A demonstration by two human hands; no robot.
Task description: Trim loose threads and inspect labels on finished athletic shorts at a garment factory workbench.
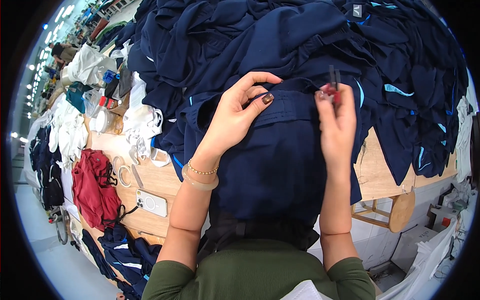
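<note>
A navy garment with a stitched waistband (287, 106), probably trousers, lies over my lap and the table edge. My left hand (240, 107) grips the left part of its waistband, thumb pressing on top, index finger stretched out and the other fingers curled into the cloth. On the right, my right hand (339, 112) is closed around small thread snips (334, 77) with red handles. Their dark blades point away from me and look slightly blurred. The snips are just beyond the waistband's right end; whether they touch cloth I cannot tell.
A large heap of navy garments (215, 37) fills the table's far side. To the left are a phone (151, 203), tape rolls (124, 175), a maroon garment (94, 185), white cloth (142, 120) and a plastic jar (104, 121). A wooden stool (400, 212) stands at right.
</note>
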